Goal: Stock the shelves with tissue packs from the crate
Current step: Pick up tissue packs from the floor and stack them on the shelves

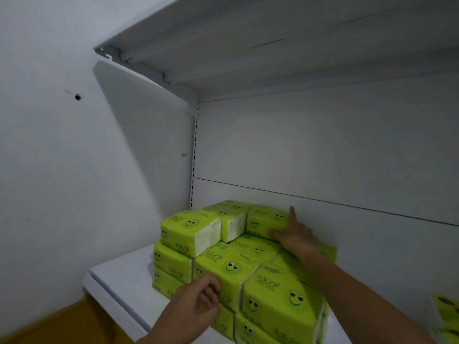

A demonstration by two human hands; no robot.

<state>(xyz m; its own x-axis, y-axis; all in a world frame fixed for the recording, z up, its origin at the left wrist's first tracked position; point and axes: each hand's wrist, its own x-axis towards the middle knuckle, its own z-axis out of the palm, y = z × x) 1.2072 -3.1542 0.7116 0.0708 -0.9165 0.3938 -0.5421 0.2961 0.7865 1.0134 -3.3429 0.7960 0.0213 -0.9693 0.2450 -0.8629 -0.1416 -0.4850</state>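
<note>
- Pressing in now: the right hand (295,234) has its fingers laid flat across the front face of a lime-green plastic-wrapped tissue pack (267,220), thumb upright at the pack's right end. As far as the blur allows, it is spread and pushing, not pinching.
- That pack sits on the top tier at the back, close against the white back panel (323,157). Under it is the green stack of packs (248,266) on the white metal shelf (116,281).
- The left hand (196,306) is low at the stack's front, fingers curled against a middle-tier pack — whether it pinches the wrapper, I cannot tell.
- Handling, by my read: these are light, soft, squashy blocks in slick film. They will likely dent under fingertips and slide on each other.
- The best hold looks to be across the short ends with a wide palm — or flat-handed nudges on a broad face.
- The crate is out of view.
</note>
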